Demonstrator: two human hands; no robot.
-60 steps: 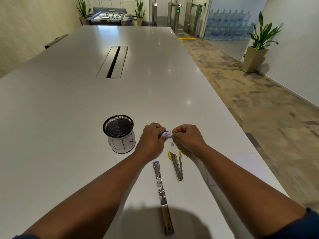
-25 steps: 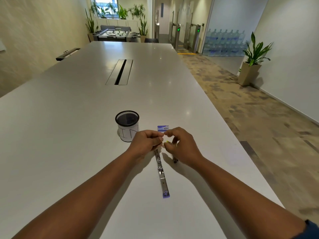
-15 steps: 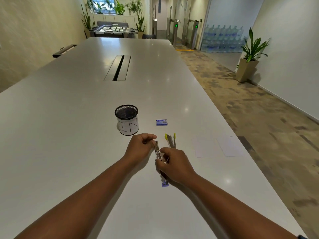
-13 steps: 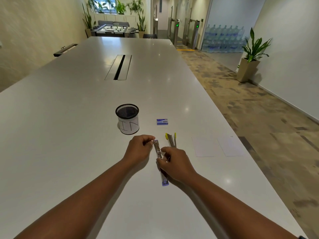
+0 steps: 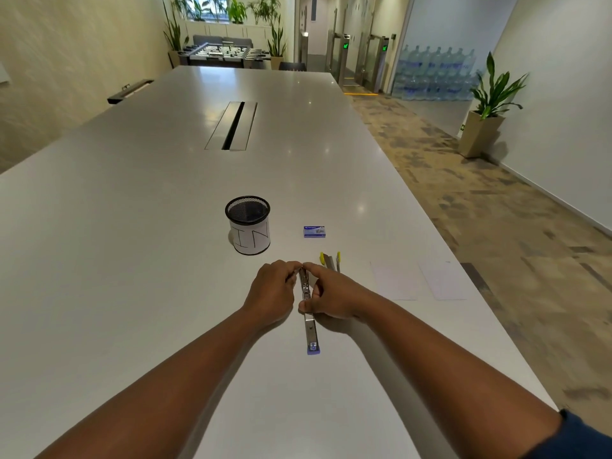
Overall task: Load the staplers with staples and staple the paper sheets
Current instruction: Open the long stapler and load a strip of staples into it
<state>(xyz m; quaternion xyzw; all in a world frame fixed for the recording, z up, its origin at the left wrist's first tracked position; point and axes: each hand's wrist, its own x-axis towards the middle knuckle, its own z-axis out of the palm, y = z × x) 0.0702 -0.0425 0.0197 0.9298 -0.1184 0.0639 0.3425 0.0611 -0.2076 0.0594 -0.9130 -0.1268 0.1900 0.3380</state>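
A black mesh cup (image 5: 247,223) with a white paper label stands on the white tabletop (image 5: 132,226), left of the middle. Nearer the camera, the left hand (image 5: 273,291) has its fingers curled, its grip pinching the far end of a long stapler (image 5: 309,321) that lies opened out flat, pointing away from the person, its purple tip at the near end. The right hand (image 5: 329,294) meets it there, forefinger at the far end and thumb pressed against the stapler's side lower down. Beyond the hands a small blue staple box (image 5: 314,231) lies apart on the tabletop. Just beside the right hand's knuckles lies a second, smaller stapler (image 5: 331,261) with yellow tips. Further right, two paper sheets (image 5: 420,279) lie flat side by side near the tabletop edge.
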